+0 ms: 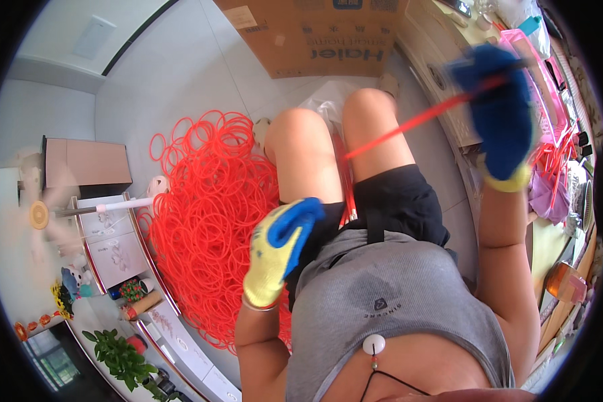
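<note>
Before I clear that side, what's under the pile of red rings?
Pale grey floor shows beside the pile of red rings and through a few outer loops. Under the thick middle, the rings hide whatever is there.

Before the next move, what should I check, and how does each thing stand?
1. Both hands gloved: ok, left hand and right hand.
2. Red strip reaching the right hand: ok.
3. Right hand's grip firm: cannot tell, it is blurred.
4. Left hand apart from the strip: ok, near the shorts.
5. Red rings off the floor: not ok, heaped there.
</note>
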The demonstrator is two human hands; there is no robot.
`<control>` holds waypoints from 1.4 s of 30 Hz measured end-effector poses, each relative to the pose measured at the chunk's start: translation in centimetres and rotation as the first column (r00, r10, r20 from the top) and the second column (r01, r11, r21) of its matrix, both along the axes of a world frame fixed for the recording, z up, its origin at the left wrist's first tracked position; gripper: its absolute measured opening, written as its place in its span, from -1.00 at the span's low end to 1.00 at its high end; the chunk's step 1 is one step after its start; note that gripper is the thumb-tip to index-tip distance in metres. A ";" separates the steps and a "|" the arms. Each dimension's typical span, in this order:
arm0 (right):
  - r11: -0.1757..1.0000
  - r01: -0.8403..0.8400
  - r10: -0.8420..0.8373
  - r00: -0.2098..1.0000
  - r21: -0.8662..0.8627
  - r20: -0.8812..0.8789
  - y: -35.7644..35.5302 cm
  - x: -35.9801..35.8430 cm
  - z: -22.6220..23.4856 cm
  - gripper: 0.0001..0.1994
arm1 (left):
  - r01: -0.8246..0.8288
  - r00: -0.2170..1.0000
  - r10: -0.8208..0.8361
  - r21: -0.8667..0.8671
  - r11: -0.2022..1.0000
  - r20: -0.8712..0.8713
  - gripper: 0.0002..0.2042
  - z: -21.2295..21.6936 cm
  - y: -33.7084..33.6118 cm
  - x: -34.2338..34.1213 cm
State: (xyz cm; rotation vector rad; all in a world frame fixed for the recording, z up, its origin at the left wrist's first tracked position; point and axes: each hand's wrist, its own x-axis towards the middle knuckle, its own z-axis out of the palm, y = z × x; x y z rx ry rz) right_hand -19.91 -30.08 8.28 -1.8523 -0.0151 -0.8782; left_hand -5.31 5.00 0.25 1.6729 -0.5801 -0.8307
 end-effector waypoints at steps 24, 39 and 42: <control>0.048 -0.552 -0.418 0.746 0.833 0.518 -6.2 -3.9 -11.9 -0.74 | -0.496 0.822 -0.167 -0.829 0.257 -0.544 -0.69 -1.0 -5.5 4.6; 0.767 -0.626 0.571 0.766 -0.142 -0.294 6.5 -1.3 -3.4 -0.63 | 0.433 0.822 -0.331 -0.131 0.892 0.464 -0.78 4.1 0.3 0.9; 0.793 -0.532 0.365 0.805 -0.297 -0.467 9.8 -0.7 -4.1 -0.64 | 0.414 0.732 -0.352 0.030 0.910 0.583 -0.80 4.2 -1.2 -0.2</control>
